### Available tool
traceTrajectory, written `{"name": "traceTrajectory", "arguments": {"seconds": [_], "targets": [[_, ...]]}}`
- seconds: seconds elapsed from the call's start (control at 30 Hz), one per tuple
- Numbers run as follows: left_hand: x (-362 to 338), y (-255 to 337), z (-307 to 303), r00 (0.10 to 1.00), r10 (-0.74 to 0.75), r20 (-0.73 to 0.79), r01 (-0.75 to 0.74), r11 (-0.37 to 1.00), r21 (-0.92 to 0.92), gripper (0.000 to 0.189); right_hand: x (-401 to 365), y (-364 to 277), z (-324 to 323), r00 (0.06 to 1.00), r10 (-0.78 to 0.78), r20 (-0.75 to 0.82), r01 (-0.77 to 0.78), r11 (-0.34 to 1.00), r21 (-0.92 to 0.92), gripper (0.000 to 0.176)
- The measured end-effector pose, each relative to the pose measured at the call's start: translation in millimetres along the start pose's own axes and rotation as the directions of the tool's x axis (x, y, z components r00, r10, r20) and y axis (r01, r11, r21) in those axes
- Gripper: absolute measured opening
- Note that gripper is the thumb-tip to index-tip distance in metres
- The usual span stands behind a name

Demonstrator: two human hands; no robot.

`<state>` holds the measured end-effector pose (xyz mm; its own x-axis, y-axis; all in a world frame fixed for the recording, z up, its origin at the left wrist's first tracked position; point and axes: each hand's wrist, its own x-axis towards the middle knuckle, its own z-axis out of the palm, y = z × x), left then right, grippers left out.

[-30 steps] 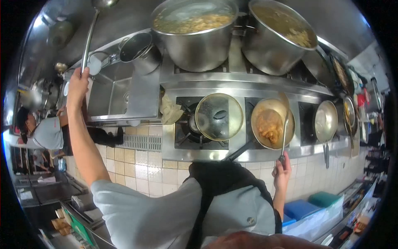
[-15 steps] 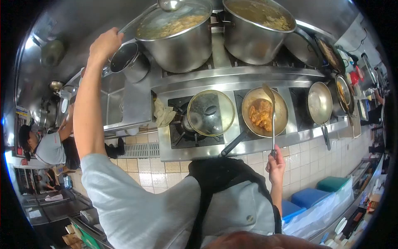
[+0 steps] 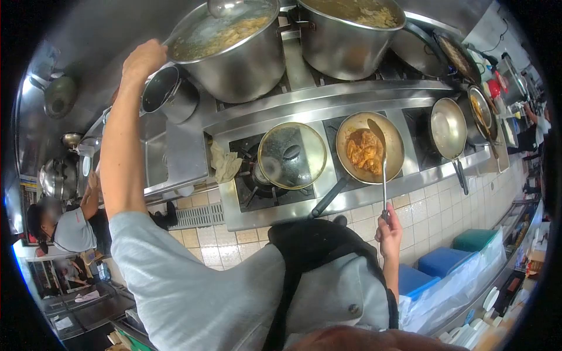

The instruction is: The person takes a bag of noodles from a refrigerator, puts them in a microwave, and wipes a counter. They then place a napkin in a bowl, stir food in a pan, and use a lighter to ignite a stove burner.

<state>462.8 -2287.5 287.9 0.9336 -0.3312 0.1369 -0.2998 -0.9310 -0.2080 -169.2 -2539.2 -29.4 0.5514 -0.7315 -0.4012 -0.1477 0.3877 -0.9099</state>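
Observation:
My left hand (image 3: 146,60) is closed round the handle of a ladle (image 3: 225,7), whose bowl hangs at the far rim of a large stockpot (image 3: 249,73) of cloudy liquid with pale pieces. Low in front, my right hand (image 3: 389,233) grips the dark handle of a long metal spoon (image 3: 384,178). The spoon's head rests in a frying pan (image 3: 396,153), against browned, sauced meat (image 3: 364,153). Left of it, a pan under a glass lid (image 3: 292,155) sits on the stove, and a black handle (image 3: 329,199) points toward me.
A second stockpot (image 3: 345,50) stands at the back. An empty pan (image 3: 449,128) is on the right, a cloth (image 3: 225,164) at the stove's left edge. A co-worker (image 3: 70,229) stands far left. Blue bins (image 3: 443,262) are at lower right.
The view has shifted slightly, so the pots and pans sit a little further left. The ladle stays over the stockpot, and the spoon's head has moved slightly within the pan.

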Motion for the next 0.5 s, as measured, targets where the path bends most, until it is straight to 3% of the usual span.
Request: {"name": "traceTrajectory", "arguments": {"seconds": [0.17, 0.23, 0.33, 0.5], "targets": [[19.1, -15.7, 1.5, 0.995, 0.094, 0.04, -0.086, 0.982, -0.169, 0.045, 1.5, -4.1, 4.5, 1.0, 0.007, 0.016, -0.007, 1.0, 0.011, 0.057], [22.0, -22.4, -10.7, 0.963, 0.109, 0.246, -0.023, 0.945, -0.325, 0.044, 2.5, -5.1, 6.3, 1.0, 0.009, 0.006, -0.009, 1.0, 0.001, 0.056], [16.5, -30.4, -23.2, 0.932, 0.072, 0.355, 0.11, 0.877, -0.468, 0.04, 5.3, -4.4, 6.1, 0.999, 0.032, 0.01, -0.032, 0.999, 0.023, 0.054], [4.9, -37.2, -46.9, 0.892, 0.047, 0.45, 0.198, 0.853, -0.483, 0.04, 10.4, -2.1, 5.2, 0.999, 0.035, 0.032, -0.036, 0.999, 0.035, 0.054]]}}
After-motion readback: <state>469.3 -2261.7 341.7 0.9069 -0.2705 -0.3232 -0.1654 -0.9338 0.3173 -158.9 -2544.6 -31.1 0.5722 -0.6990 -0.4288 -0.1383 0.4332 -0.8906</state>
